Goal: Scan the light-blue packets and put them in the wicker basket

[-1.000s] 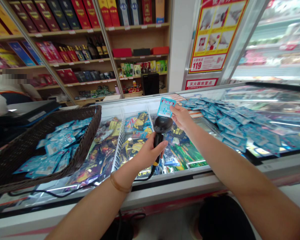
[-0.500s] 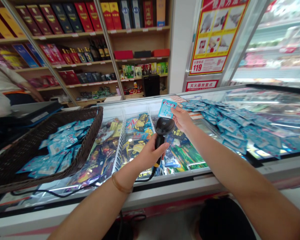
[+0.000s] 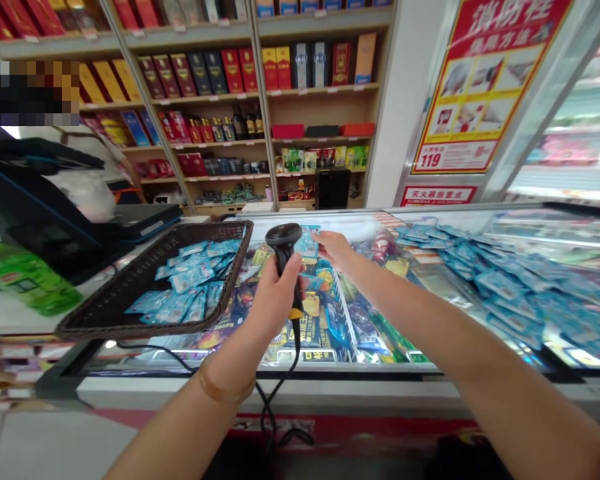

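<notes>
My left hand is wrapped round the handle of a black barcode scanner, its head tilted up and its cord hanging down. Just beyond the scanner head, my right hand pinches a small light-blue packet by its right edge. Part of the packet is hidden behind the scanner. On my left, a dark woven basket holds a heap of similar blue packets. Many more blue packets lie spread over the freezer glass to my right.
Beneath my hands is a chest freezer filled with colourful packages. A green bottle and a black checkout machine stand at left, with a person behind. Shelves of boxes line the back; a fire-safety poster hangs right.
The view has swung left and up. My right hand has brought the blue packet left and behind the scanner head. My left hand still grips the scanner.
</notes>
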Tool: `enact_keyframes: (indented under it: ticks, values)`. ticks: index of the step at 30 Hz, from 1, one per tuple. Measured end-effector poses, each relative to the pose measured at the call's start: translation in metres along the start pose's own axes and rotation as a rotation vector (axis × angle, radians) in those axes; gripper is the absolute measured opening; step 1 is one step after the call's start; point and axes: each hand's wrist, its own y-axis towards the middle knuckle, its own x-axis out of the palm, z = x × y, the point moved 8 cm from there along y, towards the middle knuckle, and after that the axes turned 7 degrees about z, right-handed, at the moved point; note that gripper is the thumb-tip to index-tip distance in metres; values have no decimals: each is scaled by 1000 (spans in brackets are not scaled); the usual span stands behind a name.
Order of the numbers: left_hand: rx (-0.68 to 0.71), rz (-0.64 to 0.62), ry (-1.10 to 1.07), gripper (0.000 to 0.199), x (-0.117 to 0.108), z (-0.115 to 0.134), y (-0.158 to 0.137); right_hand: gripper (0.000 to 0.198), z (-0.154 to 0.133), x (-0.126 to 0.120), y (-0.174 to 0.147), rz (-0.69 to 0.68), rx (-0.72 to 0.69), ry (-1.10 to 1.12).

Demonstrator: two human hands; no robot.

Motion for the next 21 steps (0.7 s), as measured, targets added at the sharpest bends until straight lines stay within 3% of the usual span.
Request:
enact_keyframes:
  ticks: [5, 7, 9, 11, 13, 17, 21]
  values:
    - [52, 133, 11, 42, -51, 21, -1, 27, 6, 119, -5, -272, 41, 42]
    - [35, 152, 16, 42, -60, 19, -3, 28, 9, 143, -9, -345, 10, 24]
    - [25, 150, 13, 41, -62, 14, -4, 29, 12, 145, -11, -365, -29, -7]
    - [20, 129, 7, 41, -57, 8, -4, 28, 19, 125, -9, -316, -34, -54]
    - [10, 94, 4, 42, -45, 0, -4, 26, 27, 90, -5, -222, -14, -111]
    - [-18, 21, 34, 43, -9, -17, 1, 22, 31, 1, 2, 0, -30, -286]
    - [-51, -37, 48, 46, 34, -35, 8, 17, 13, -92, 1, 179, -133, -534]
